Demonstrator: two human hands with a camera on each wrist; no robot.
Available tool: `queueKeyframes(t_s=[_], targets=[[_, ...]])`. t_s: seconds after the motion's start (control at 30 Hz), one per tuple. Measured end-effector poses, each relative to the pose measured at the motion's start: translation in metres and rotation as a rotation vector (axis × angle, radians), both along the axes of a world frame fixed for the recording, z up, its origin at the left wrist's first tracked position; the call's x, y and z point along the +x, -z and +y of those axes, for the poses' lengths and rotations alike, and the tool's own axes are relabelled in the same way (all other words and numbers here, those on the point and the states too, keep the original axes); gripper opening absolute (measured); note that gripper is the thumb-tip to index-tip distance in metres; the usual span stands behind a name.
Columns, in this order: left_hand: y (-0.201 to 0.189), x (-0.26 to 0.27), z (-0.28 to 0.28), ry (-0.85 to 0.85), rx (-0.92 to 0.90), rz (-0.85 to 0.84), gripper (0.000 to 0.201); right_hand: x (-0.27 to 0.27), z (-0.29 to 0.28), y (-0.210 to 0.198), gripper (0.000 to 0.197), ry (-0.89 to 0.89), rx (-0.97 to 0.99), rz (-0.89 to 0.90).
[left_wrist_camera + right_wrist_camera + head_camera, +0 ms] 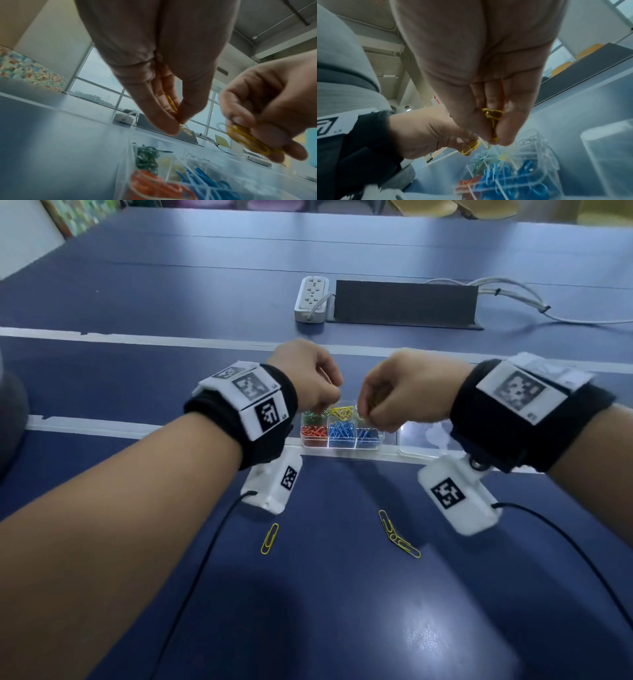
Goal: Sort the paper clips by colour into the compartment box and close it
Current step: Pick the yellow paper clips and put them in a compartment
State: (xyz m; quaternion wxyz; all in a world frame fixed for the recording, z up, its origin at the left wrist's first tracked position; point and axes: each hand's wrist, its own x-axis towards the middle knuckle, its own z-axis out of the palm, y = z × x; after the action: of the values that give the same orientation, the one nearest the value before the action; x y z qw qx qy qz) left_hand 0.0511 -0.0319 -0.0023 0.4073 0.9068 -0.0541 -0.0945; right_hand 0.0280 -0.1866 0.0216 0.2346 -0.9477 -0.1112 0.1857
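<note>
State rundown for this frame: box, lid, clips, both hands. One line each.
compartment box: open, clips sorted by colour in its compartments
lid: off, flat on the table right of the box
left hand: pinches yellow clips above the box
right hand: pinches a bunch of yellow clips above the box
loose yellow clips: unsorted on the table, another to their left

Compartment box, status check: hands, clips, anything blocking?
Left hand and right hand each pinch yellow clips above the compartment box. Box open. Loose yellow clips on table. Nothing blocking.
</note>
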Motion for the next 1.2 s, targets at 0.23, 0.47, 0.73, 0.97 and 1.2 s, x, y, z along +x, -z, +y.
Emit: queueKeyframes(t_s=[0.23,0.47,0.73,0.97,1.2], targets=[[0.001,0.012,-0.014,-0.060,-0.009,0.067,0.018,0.030,0.019,0.002,0.018,0.138,-0.059,-0.002],[-0.006,0.006,-0.008,-0.060,-0.052,0.151,0.023,0.038,0.032,0.005,0.021,0.163,-0.099,-0.014],[-0.016,-0.012,0.002,-0.015,-0.147,0.149,0.028,0.024,0.032,0.001,0.023,0.180,-0.050,-0.072],[-0.009,-0.047,0.033,0.223,0.298,0.017,0.010,-0.031,0.021,0.000,0.015,-0.061,-0.210,-0.146],[0.003,-0.082,0.052,0.380,0.715,0.099,0.026,-0.086,0.013,0.018,0.032,-0.351,-0.431,0.008]])
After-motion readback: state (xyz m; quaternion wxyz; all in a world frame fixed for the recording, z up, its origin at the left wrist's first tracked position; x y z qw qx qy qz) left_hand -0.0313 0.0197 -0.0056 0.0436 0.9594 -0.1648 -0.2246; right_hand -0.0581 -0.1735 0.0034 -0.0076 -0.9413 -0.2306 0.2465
